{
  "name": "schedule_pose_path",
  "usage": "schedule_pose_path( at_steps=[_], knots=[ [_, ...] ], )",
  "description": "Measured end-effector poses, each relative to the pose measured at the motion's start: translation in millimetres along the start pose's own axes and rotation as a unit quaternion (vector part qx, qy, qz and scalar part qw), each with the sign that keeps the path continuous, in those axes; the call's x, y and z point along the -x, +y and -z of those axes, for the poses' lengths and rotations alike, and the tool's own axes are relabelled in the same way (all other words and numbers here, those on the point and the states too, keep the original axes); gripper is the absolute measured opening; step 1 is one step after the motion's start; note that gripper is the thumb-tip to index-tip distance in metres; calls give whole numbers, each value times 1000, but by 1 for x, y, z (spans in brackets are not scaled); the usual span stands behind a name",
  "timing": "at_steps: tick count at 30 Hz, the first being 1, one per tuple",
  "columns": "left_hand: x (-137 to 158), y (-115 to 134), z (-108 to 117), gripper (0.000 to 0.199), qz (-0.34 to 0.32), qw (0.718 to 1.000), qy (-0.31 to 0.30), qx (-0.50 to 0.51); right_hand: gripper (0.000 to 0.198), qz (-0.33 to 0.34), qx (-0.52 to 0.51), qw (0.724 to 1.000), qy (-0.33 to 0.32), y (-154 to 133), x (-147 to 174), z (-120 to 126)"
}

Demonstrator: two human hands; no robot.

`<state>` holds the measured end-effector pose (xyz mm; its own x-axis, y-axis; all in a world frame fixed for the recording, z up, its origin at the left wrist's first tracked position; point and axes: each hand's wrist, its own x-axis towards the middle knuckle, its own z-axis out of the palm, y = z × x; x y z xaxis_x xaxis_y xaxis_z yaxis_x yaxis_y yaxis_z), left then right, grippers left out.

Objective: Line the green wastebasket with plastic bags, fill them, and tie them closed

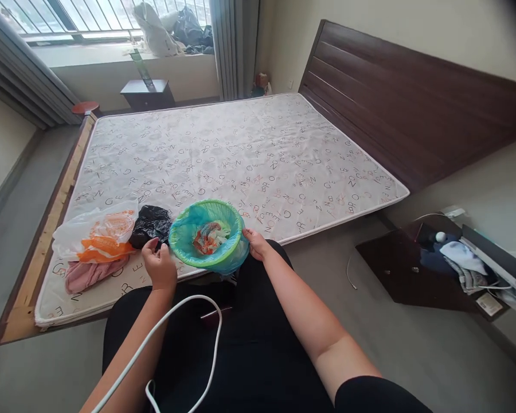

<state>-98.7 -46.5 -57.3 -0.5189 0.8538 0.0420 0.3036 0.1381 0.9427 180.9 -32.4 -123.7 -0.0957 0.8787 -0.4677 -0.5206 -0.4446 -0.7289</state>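
A green-rimmed trash bin, lined with a blue-green bag, sits in front of me by the mattress edge. Crumpled tissues and wrappers lie inside it. My right hand grips the bin's rim and liner on the right side. To the left of the bin, my left hand has its fingers curled on a black plastic bag; part of the grip is hidden. Beside that bag lie a white plastic bag with an orange part and a pink cloth.
The letter-printed mattress rests on a wooden bed frame with a dark headboard. At right, a dark desk carries clothes and small items. A white cable hangs close before me. A nightstand stands near the window.
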Motion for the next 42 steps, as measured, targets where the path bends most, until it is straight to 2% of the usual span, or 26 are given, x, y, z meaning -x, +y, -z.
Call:
schedule_pose_path(
  at_steps=[1, 3, 5, 6, 7, 9, 10, 14, 18, 21, 24, 26, 29, 31, 32, 34, 37, 39, 40, 42],
  knots=[
    [7, 11, 0, 40, -81, 996, -37, -20, 60, 6, -16, 1000, 6, -2, 1, 1],
    [23, 30, -7, 48, -194, 958, -196, -80, 57, 27, -28, 999, 22, -7, 7, 3],
    [40, 38, -21, 56, -204, 889, -370, -178, 53, 67, -52, 996, 40, -15, 18, 4],
    [47, 38, -28, 54, -193, 849, -426, -245, 51, 88, -70, 993, 47, -20, 24, 5],
    [53, 35, -35, 49, -183, 811, -458, -316, 49, 104, -88, 989, 49, -25, 31, 5],
    [61, 26, -46, 40, -181, 747, -469, -434, 44, 107, -105, 988, 41, -34, 44, 7],
    [63, 22, -49, 41, -188, 728, -461, -471, 41, 96, -94, 990, 36, -37, 50, 8],
    [69, 14, -51, 47, -213, 708, -422, -524, 39, 28, 24, 999, 29, -43, 63, 16],
    [77, 16, -47, 49, -220, 710, -415, -524, 40, -39, 133, 990, -16, -38, 61, 29],
    [81, 12, -42, 48, -217, 721, -409, -516, 35, -49, 227, 973, -5, -31, 55, 36],
    [85, 6, -32, 46, -198, 739, -403, -503, 30, -35, 247, 968, 15, -29, 51, 37],
    [88, 3, -26, 44, -176, 755, -400, -489, 31, -19, 207, 978, 15, -32, 51, 31],
    [95, -2, -20, 40, -150, 798, -386, -437, 37, 19, 35, 999, -24, -37, 58, 5],
    [100, -8, -19, 40, -140, 832, -378, -382, 40, 50, -50, 996, -48, -34, 67, -22],
    [102, -12, -19, 39, -135, 847, -380, -348, 38, 65, -42, 996, -53, -31, 73, -38],
    [104, -21, -21, 29, -117, 870, -393, -274, 31, 119, 55, 990, -53, -21, 87, -69],
    [104, -33, -25, 10, -82, 895, -391, -200, 21, 216, 266, 938, -54, -3, 108, -105],
    [102, -37, -27, 13, -71, 909, -370, -180, 23, 236, 321, 915, -57, 4, 117, -118],
    [100, -38, -28, 14, -66, 913, -368, -161, 25, 226, 311, 922, -57, 5, 117, -121],
    [97, -35, -26, 11, -44, 920, -376, -100, 30, 187, 219, 957, -24, 0, 113, -119]
  ],
)
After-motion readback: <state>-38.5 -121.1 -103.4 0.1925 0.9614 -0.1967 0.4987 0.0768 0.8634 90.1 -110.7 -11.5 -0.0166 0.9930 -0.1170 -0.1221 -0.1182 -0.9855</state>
